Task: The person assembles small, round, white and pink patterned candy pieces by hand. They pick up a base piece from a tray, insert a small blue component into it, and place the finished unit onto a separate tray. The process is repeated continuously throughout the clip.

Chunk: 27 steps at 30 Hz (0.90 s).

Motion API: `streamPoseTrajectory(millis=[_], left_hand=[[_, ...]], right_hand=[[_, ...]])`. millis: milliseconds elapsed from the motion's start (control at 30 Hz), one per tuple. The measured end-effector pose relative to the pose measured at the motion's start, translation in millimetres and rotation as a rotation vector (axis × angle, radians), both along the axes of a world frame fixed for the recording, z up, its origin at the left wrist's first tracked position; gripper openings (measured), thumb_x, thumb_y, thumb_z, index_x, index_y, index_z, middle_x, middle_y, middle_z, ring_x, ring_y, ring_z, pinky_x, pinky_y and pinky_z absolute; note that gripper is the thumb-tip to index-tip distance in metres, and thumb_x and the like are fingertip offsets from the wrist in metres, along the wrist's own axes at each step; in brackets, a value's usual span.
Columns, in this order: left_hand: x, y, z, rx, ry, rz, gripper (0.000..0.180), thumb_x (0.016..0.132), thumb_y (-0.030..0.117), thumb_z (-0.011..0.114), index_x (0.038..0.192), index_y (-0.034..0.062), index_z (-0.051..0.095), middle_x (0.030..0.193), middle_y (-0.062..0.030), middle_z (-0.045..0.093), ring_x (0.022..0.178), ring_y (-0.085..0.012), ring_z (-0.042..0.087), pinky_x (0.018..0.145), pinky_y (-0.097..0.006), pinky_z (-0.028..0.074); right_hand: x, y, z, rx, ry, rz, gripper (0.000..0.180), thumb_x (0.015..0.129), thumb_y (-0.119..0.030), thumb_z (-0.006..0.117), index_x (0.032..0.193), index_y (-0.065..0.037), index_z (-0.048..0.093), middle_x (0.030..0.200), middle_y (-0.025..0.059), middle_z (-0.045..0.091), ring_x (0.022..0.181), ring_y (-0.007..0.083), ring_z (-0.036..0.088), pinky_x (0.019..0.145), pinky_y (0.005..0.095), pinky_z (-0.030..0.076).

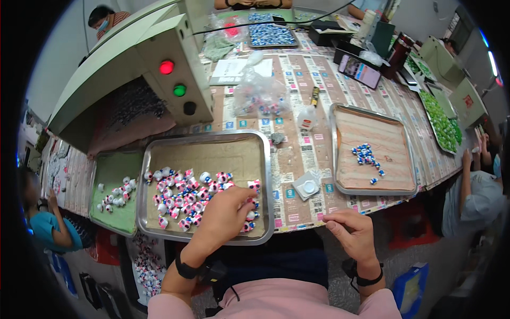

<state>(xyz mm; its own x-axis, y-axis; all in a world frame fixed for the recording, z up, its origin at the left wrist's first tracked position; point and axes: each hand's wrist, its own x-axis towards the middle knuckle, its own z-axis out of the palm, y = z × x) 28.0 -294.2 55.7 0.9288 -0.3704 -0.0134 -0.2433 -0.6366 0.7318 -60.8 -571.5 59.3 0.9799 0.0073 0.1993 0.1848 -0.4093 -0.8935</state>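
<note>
Reaching into steel tray (265,175), left hand (226,212) rests fingers-down on pink-white beads (191,199); grip hidden, cannot tell. Right hand (353,231) at table edge (303,151), fingers curled, thumb against forefinger; contents unclear.

The left hand (226,212) lies inside the shallow steel tray (264,159), whose near half is crowded with small pink, white and blue beads (191,196), while its far half lies bare up to the rim. Between this tray and the second steel tray (333,154) runs an open strip of patterned tabletop (297,154), blocked only by a small white square packet (307,186). A grey-green machine housing with red and green lamps (175,74) walls off the far left.
</note>
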Motion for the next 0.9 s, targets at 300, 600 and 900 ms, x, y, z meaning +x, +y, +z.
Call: streamPoseTrajectory(millis=[300, 600, 900], left_hand=[[-25.9, 13.7, 13.8, -0.868, 0.559, 0.269, 0.017, 0.084, -0.001, 0.062, 0.101, 0.0015, 0.058, 0.077, -0.0032, 0.057, 0.073, -0.0123, 0.055, 0.055, -0.023, 0.042], [-50.8, -7.4, 2.9, -1.482, 1.111, 0.162, 0.016, 0.095, 0.014, 0.056, 0.107, 0.0036, 0.054, 0.110, -0.0146, 0.062, 0.081, -0.0161, 0.062, 0.057, -0.024, 0.050], [-62.9, -30.7, 4.7, -1.398, 1.173, 0.216, 0.039, 0.098, 0.023, 0.052, 0.128, -0.0021, 0.049, 0.117, -0.0147, 0.058, 0.094, -0.0217, 0.062, 0.075, -0.030, 0.055]], right_hand=[[27.8, -95.3, -14.5, -0.453, -0.146, -0.555, 0.015, 0.080, -0.005, 0.068, 0.094, 0.000, 0.070, 0.086, 0.0135, 0.066, 0.081, 0.0257, 0.063, 0.072, 0.0342, 0.049], [57.6, -105.7, -6.5, -0.752, 0.249, -0.385, 0.019, 0.075, -0.015, 0.069, 0.089, -0.001, 0.069, 0.081, 0.0146, 0.066, 0.078, 0.0310, 0.063, 0.070, 0.0394, 0.049], [49.9, -76.7, 0.5, 0.086, 0.230, -0.253, 0.018, 0.089, -0.004, 0.060, 0.104, 0.002, 0.067, 0.086, 0.0035, 0.063, 0.079, 0.0098, 0.062, 0.065, 0.0236, 0.049]])
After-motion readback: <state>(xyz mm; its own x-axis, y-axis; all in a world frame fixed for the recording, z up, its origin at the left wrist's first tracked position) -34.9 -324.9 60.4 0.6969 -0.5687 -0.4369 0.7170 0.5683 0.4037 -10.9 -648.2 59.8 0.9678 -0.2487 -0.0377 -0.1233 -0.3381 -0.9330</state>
